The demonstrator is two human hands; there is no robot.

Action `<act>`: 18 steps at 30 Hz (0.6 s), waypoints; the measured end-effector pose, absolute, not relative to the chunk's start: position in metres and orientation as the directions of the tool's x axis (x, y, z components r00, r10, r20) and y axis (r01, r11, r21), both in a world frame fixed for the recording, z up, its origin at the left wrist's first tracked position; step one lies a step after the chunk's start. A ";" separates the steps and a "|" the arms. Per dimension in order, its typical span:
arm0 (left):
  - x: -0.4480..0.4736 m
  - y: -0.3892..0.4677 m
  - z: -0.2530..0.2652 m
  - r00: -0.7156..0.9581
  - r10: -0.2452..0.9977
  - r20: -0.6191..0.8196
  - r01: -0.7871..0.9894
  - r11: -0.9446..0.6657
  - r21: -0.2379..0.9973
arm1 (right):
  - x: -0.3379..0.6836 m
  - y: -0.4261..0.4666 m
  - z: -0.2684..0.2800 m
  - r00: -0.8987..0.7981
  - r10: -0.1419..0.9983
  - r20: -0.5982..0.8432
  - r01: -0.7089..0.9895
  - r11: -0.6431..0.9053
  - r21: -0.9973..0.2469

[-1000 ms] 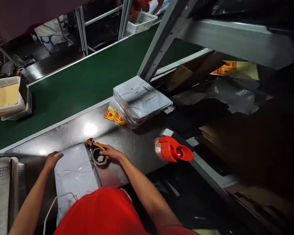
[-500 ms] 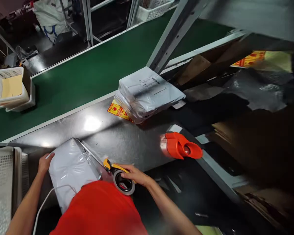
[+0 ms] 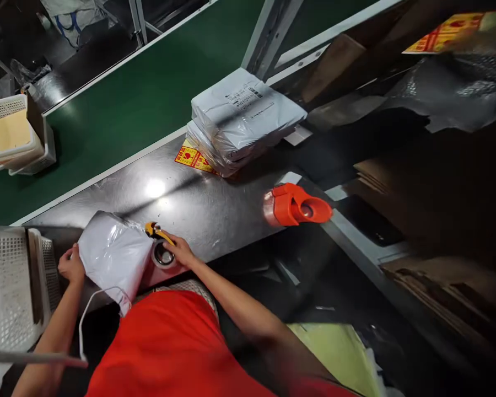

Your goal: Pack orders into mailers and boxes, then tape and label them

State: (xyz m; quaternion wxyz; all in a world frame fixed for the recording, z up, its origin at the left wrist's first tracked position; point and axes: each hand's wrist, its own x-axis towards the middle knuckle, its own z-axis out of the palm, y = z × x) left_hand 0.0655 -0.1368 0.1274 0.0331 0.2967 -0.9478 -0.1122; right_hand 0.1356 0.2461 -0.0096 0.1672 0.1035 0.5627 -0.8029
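Observation:
A white plastic mailing bag lies on the metal table against my front. My left hand is closed at its left edge, fingers curled round the plastic. In my right hand is a yellow tape dispenser with a tape roll on it, its head touching or very near the bag's right edge. Whether tape still runs from it to the bag cannot be made out. An orange tape dispenser rests farther right on the table's edge.
Stacked white wrapped parcels sit beyond, on a red-and-yellow printed sheet. Behind the table runs a green conveyor belt. White baskets stand left. A white cord hangs near my left arm. Cardboard is stacked right.
My right hand has brought the yellow tape dispenser left, close against the bag's right side. The tape strip stretched along that side earlier no longer stands out. The camera view has shifted downward.

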 end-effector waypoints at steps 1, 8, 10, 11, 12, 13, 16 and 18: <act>0.067 -0.136 0.130 -0.855 -0.514 0.072 -0.490 0.845 0.212 | 0.111 0.240 -0.008 -0.927 -0.136 -0.349 0.374 -0.327 -0.868; 0.065 -0.145 0.139 -0.600 0.678 -0.425 0.703 0.701 0.125 | -0.027 0.249 0.009 -0.896 -0.315 -0.313 0.418 -0.358 -0.835; 0.063 -0.147 0.135 -0.585 0.676 -0.448 0.720 0.687 0.097 | -0.001 0.269 0.008 -0.889 -0.330 -0.317 0.428 -0.359 -0.829; 0.063 -0.148 0.132 -0.595 0.673 -0.439 0.718 0.691 0.088 | 0.027 0.279 0.005 -0.888 -0.327 -0.322 0.431 -0.354 -0.830; 0.063 -0.150 0.130 -0.600 0.676 -0.428 0.716 0.692 0.090 | 0.064 0.289 0.002 -0.886 -0.323 -0.333 0.438 -0.344 -0.831; 0.063 -0.151 0.128 -0.600 0.683 -0.416 0.716 0.691 0.102 | 0.106 0.296 -0.001 -0.889 -0.301 -0.346 0.437 -0.328 -0.837; 0.067 -0.155 0.128 -0.598 0.693 -0.402 0.707 0.693 0.141 | 0.240 0.289 -0.010 -0.851 -0.265 -0.453 0.514 -0.249 -0.821; 0.072 -0.154 0.129 -0.617 0.670 -0.413 0.686 0.715 0.134 | 0.301 0.258 -0.012 -0.839 -0.281 -0.465 0.534 -0.267 -0.802</act>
